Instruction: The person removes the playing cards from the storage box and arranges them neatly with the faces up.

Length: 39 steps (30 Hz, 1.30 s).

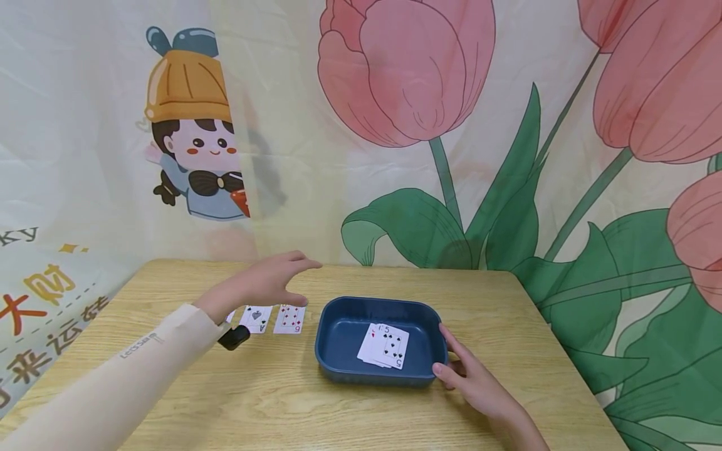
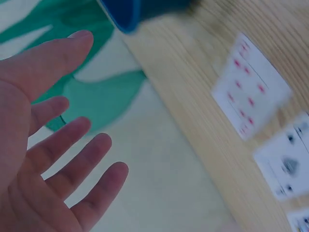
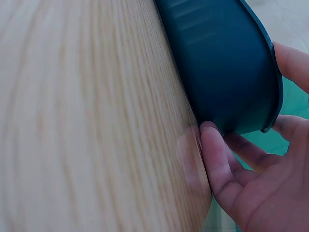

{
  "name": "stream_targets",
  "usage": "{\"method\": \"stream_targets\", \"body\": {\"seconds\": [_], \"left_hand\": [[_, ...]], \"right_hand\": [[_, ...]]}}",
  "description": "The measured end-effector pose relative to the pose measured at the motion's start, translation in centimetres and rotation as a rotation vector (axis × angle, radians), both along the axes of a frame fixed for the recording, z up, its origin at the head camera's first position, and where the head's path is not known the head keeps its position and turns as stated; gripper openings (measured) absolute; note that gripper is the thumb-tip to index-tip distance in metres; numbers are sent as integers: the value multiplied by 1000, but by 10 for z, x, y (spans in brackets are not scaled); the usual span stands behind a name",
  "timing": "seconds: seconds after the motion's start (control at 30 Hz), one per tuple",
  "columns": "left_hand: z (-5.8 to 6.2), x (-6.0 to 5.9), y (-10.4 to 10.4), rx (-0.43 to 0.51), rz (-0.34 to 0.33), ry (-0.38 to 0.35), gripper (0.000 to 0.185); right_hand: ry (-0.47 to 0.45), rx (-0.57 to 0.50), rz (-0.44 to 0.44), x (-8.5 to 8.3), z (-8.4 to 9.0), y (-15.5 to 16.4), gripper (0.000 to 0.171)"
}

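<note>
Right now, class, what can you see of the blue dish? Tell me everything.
The dish is dark blue, a rounded rectangle with raised walls and a smooth, plastic-looking surface. It sits upright on the wooden table. The right hand grips its right end; overlapping cards lie inside, a black five on top.

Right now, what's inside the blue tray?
The blue tray holds overlapping playing cards, with a black five face up on top. Edges of other cards show at its left, one with a red mark; the rest is covered, so I can't count them.
</note>
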State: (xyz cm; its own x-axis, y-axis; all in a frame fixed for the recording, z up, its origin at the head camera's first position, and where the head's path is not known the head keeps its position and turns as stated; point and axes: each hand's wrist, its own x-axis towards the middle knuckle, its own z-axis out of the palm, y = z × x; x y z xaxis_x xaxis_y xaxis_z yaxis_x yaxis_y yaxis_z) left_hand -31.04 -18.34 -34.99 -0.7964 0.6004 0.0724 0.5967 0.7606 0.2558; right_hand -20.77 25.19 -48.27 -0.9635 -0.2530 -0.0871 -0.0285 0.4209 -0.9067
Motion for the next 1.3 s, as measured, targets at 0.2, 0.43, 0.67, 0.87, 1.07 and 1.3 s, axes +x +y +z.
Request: {"method": "stream_targets", "body": {"seconds": [0.2,0.43,0.67,0.87,1.07,1.3], "left_hand": [[5,9,59,-2,-81,-64,79],[-5,12,120,-49,-158,-115,76],[-23,12,156,-127,-146,-194,75],[-29,12,170,-237,-105,-232,78],[-38,10,180,-344,-113,-189,79],[-47,11,186,-424,-138,-139,80]], "right_hand": [[-5,-13,-2,0,0,0,78],[-3,-9,-3,0,1,0,78],[-11,-11,-15,0,1,0,79],[-16,-2,-23,-1,1,0,79],[-21,-7,-26,-1,1,0,79],[-26,-19,-19,-1,2,-1,78]]}}
